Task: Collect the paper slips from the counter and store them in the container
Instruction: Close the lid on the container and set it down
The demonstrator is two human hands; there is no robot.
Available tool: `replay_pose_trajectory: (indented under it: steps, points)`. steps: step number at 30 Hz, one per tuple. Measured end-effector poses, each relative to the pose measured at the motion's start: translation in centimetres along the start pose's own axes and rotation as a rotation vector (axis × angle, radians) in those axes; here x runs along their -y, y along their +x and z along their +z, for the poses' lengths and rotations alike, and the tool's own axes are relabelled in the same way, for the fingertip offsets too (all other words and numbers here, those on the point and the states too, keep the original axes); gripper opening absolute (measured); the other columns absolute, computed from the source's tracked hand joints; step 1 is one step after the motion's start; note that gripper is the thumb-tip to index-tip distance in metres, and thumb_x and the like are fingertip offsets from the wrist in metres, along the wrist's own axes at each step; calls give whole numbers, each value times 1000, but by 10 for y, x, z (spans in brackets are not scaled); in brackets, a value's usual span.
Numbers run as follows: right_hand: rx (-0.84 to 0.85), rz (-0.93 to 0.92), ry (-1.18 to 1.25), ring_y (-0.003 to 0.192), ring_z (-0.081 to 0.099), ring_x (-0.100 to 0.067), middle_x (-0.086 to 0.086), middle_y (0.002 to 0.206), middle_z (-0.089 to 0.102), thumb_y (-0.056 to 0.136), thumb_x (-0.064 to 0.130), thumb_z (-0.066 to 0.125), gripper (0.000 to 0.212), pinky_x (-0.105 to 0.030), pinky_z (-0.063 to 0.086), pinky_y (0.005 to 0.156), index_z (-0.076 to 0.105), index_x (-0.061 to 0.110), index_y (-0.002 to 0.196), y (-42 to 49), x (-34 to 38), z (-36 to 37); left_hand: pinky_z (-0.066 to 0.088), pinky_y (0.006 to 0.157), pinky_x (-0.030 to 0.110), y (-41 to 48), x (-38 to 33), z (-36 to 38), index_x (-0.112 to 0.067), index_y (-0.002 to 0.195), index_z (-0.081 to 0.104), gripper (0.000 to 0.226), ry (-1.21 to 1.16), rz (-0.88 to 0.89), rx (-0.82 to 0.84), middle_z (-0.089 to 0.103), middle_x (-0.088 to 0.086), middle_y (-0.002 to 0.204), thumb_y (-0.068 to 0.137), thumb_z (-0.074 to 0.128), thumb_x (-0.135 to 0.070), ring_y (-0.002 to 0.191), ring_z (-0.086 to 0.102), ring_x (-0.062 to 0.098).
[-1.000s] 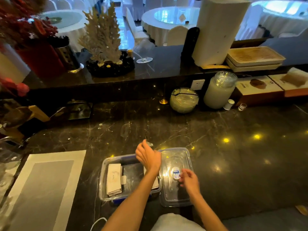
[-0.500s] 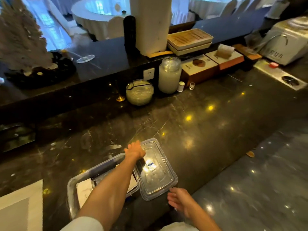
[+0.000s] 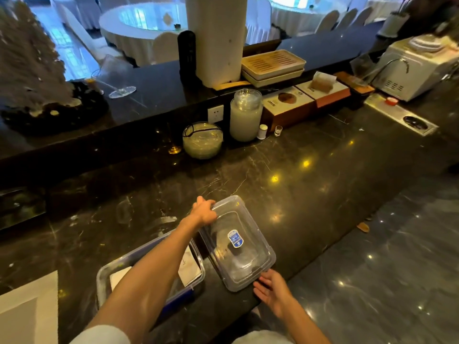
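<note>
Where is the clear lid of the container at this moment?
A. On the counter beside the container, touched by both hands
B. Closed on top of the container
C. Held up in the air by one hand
A: the lid lies on the counter right of the open container, with the left hand on its far corner and the right hand at its near edge.

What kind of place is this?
Probably a service bar in a banquet hall or restaurant: round tables with white cloths and covered chairs behind a dark marble counter holding a wine glass.
</note>
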State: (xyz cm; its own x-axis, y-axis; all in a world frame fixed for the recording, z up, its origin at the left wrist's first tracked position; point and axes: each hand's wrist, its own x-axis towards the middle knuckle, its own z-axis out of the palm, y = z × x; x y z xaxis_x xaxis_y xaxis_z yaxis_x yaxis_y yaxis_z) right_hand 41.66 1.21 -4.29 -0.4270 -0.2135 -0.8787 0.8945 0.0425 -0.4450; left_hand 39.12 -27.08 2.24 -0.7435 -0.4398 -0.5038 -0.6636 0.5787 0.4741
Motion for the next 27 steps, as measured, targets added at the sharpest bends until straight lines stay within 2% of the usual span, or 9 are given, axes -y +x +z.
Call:
replay_pose_trajectory:
  steps: [2,8,11,13,17,20,22,24,27]
  points:
    - [28,-91,-17,113,55,-31,-12,126,56,93,7,45,40,-46,45,99,48,23,130,0,15,6,36,112,45,-3,0,-13,-14,136,51,47,-13,20,-49,37,20,133,89,55,-17,127,40,39]
    - [122,-406,-189,98,65,-22,-9,114,65,91,3,55,50,-38,56,77,45,27,134,-6,73,65,47,100,45,-49,51,-77,-5,119,49,36,-204,-12,-264,43,19,124,88,64,-14,110,54,34]
    - [216,-545,-399,101,63,-20,-4,108,60,94,7,57,54,-42,55,88,42,24,143,-15,87,111,55,83,38,-99,98,-99,-6,111,47,35,-333,-77,-352,49,14,110,85,68,-13,92,55,22]
    - [290,-627,-555,99,62,-16,-5,111,58,93,10,60,56,-36,56,84,41,25,144,-26,86,138,55,78,38,-137,129,-100,-6,110,46,36,-432,-148,-403,52,12,99,84,70,-11,83,55,19]
    - [432,-707,-812,110,58,-23,-11,121,56,92,13,62,58,-41,56,90,40,23,146,-47,61,174,52,65,19,-213,179,-71,-6,124,45,48,-559,-273,-476,50,8,103,84,72,-13,85,57,17]
    - [538,-746,-947,103,58,-14,1,115,57,93,9,60,57,-19,53,74,40,17,146,-55,32,186,57,84,34,-256,207,-30,-13,132,41,54,-691,-375,-481,48,11,124,87,71,-20,109,59,25]
    - [562,-751,-1003,95,60,-7,10,108,57,94,6,59,55,-14,54,63,41,16,145,-56,15,189,54,98,45,-272,218,-1,-13,135,41,55,-755,-422,-511,46,14,133,88,69,-17,117,56,28]
    - [562,-756,-1036,103,62,-15,8,108,56,95,7,58,55,-19,59,70,40,18,146,-54,2,190,51,102,49,-279,224,25,-11,138,42,58,-799,-460,-579,45,17,136,88,70,-17,118,57,30]
    - [495,-752,-1111,113,62,-29,-13,127,52,96,11,56,60,-47,57,93,32,21,151,-47,-8,185,51,101,47,-279,225,48,-10,143,42,59,-820,-498,-649,45,19,137,90,67,-16,116,60,31]
